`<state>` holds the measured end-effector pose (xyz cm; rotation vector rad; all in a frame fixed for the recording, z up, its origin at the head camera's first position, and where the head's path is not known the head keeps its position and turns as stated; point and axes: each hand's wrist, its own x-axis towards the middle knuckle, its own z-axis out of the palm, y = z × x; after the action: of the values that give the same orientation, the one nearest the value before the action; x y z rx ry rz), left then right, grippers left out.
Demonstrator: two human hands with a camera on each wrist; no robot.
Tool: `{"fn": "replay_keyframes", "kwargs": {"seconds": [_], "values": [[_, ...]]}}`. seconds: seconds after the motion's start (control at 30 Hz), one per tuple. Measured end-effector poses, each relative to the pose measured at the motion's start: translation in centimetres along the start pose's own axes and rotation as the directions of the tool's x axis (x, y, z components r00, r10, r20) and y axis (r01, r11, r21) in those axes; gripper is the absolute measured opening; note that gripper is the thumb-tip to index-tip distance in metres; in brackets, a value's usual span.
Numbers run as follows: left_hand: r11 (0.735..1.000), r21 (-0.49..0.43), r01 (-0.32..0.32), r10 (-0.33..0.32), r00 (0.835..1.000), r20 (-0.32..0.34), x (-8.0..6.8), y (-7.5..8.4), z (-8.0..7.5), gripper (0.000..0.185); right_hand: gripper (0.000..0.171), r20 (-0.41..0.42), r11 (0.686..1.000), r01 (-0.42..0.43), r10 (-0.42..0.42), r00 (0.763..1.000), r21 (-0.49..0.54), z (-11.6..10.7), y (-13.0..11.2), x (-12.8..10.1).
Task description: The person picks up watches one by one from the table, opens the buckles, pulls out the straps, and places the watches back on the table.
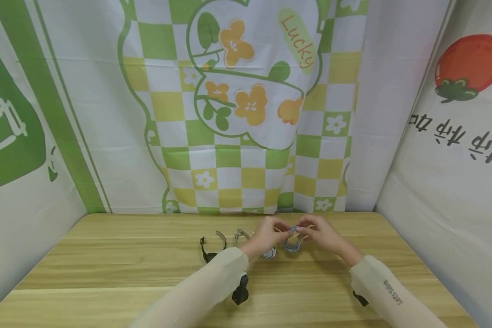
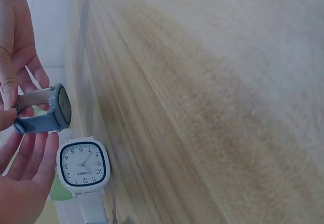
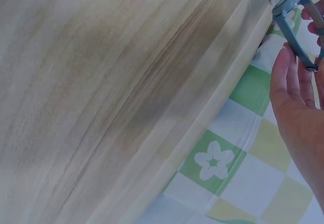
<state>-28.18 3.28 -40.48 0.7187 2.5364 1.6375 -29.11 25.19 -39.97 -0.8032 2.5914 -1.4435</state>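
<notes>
1. Pale sleeves reach in from the near edge of the light wooden counter (image 1: 119,269), and both hands meet over its far middle, just in front of the green and yellow checked cloth backdrop (image 1: 246,136).
2. Between them is a small grey-blue wristwatch with a round face and soft strap (image 1: 293,241), lifted just off the counter. The left hand (image 1: 266,237) pinches one strap end; the right hand (image 1: 321,234) pinches the other, near the buckle as far as I can tell.
3. A white square-faced watch with a white strap (image 2: 82,165) lies flat just beside and under the left hand; further left lie a grey-strapped watch (image 1: 241,236) and a black-strapped watch (image 1: 208,250).
4. To work the strap well, I'd judge the hands should keep the face steady, hold close to the buckle, and feed the strap end straight rather than twisted.
5. Lifting a touch higher would keep the white watch from being knocked.
</notes>
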Motion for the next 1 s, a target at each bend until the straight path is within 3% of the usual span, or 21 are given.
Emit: {"fn": "replay_keyframes", "kwargs": {"seconds": [0.37, 1.0], "values": [[1.000, 0.017, -0.011, 0.010, 1.000, 0.022, -0.04, -0.20, -0.24, 0.015, 0.019, 0.000, 0.999, -0.002, 0.002, 1.000, 0.042, -0.01, -0.48, -0.33], [0.999, 0.026, -0.021, 0.021, 1.000, -0.004, 0.18, 0.00, -0.41, 0.014, 0.019, -0.065, 0.999, 0.000, 0.003, 0.998, 0.045, -0.31, -0.91, -0.60]]}}
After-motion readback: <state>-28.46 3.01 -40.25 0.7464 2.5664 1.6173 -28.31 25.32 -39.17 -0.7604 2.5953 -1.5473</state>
